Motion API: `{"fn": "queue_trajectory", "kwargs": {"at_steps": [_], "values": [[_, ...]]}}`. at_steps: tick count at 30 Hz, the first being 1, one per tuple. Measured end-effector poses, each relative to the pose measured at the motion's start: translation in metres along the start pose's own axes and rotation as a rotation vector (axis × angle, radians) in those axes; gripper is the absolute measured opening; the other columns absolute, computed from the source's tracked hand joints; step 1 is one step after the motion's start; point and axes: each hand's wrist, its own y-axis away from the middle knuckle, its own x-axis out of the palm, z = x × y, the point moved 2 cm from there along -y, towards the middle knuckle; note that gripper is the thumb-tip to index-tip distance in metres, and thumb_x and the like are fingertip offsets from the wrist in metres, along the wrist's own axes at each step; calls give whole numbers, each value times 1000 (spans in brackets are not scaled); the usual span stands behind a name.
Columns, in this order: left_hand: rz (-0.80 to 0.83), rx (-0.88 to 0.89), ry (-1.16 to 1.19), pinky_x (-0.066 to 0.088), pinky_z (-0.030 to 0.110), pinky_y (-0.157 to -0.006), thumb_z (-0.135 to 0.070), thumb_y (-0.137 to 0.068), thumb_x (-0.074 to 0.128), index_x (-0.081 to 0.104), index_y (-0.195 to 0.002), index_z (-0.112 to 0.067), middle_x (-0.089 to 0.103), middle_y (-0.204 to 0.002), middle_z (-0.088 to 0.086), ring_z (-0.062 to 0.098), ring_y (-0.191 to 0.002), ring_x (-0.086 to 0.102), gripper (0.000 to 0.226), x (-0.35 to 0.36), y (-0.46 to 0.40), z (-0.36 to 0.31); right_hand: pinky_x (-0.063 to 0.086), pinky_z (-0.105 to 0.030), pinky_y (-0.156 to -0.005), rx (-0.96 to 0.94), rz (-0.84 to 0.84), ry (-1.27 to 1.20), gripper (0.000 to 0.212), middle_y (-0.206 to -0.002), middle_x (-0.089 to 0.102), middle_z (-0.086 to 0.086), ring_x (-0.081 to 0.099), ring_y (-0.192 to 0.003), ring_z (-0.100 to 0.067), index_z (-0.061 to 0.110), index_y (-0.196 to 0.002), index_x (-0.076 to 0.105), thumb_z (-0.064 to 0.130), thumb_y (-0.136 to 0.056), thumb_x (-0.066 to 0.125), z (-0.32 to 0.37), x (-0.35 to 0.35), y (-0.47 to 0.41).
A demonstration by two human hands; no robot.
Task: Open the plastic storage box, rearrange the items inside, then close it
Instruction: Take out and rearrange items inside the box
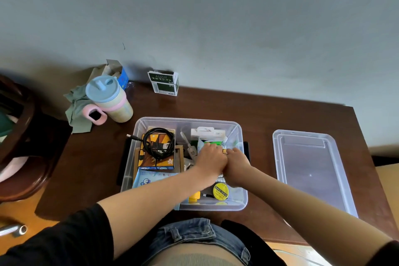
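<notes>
Left hand (210, 158) and right hand (236, 163) side by side, touching, deep in right half of box (138, 127). Both lie on packs there; fingers hidden, cannot tell if holding or just pushing. Yellow tape (220, 191) just near right hand, by box's near wall. Black cable (158, 142) on picture box (156, 158) in left half. Box sits mid counter (269, 114). Lid (311, 166) off, flat at counter's right edge. Opening done. Sorting going on. Closing left.

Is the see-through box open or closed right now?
Open. The plastic storage box has no cover on it; its lid lies flat on the table to the right, and both hands reach inside.
</notes>
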Motion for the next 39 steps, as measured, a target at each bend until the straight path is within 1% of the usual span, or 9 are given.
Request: {"fn": "queue_trajectory", "kwargs": {"at_steps": [4,9,14,17,23,29,32,35,39], "values": [[222,92,75,43,34,-67,-2,-91,46,55,-84,-9,58,-78,4,28,-97,62,14,9,3,3,31,-31,-100,-19,20,18,29,-121,57,-2,41,-120,-23,20,-119,60,26,-93,48,-1,3,-1],[352,413,-18,45,39,-71,-5,-94,45,50,-130,-12,56,-115,15,33,-103,56,37,33,13,-4,36,-27,-95,-6,-9,-27,25,-117,59,-3,46,-117,-21,16,-113,63,22,-92,50,-12,-2,-5],[270,420,-137,27,27,-49,0,-94,46,34,-138,-11,55,-81,9,27,-73,56,48,50,6,-31,35,-26,-96,9,-22,-57,25,-120,59,-3,45,-122,-21,16,-112,63,20,-92,49,-19,-4,-9],[249,379,-139,24,28,-46,4,-90,48,43,-127,-5,63,-105,12,29,-88,62,39,53,0,-30,33,-26,-96,3,-10,-61,25,-120,59,-2,44,-123,-21,17,-112,63,25,-93,50,-18,-4,-10],[226,356,-114,38,35,-61,-9,-89,59,49,-120,-4,58,-111,14,31,-91,62,33,49,2,-25,34,-28,-101,-5,7,-34,24,-117,61,-1,46,-119,-20,18,-108,64,30,-93,50,-16,0,-11],[209,253,97,27,25,-51,-39,-76,69,50,-77,-11,37,-57,-2,19,-53,40,34,2,24,1,33,-27,-96,-24,-19,-63,22,-106,64,1,51,-109,-19,18,-100,66,25,-93,47,-20,1,-13],[149,124,146,33,25,-52,-52,-77,61,56,-88,-13,53,-73,-3,18,-65,51,41,-10,47,36,34,-29,-96,-39,8,-46,15,-97,64,0,53,-102,-19,18,-92,64,19,-90,49,-19,0,-15],[-17,20,207,46,26,-76,-57,-79,57,57,-112,-16,58,-102,-3,16,-94,56,52,-14,72,62,38,-31,-95,-68,62,-43,14,-72,48,2,51,-86,-19,17,-76,52,16,-89,46,-10,0,-18],[-290,14,210,41,34,-93,-52,-77,62,62,-107,-11,58,-103,2,22,-100,55,51,-15,91,68,38,-27,-80,-105,158,13,12,-68,39,3,45,-77,-17,15,-81,48,16,-92,44,12,13,-24]]}}
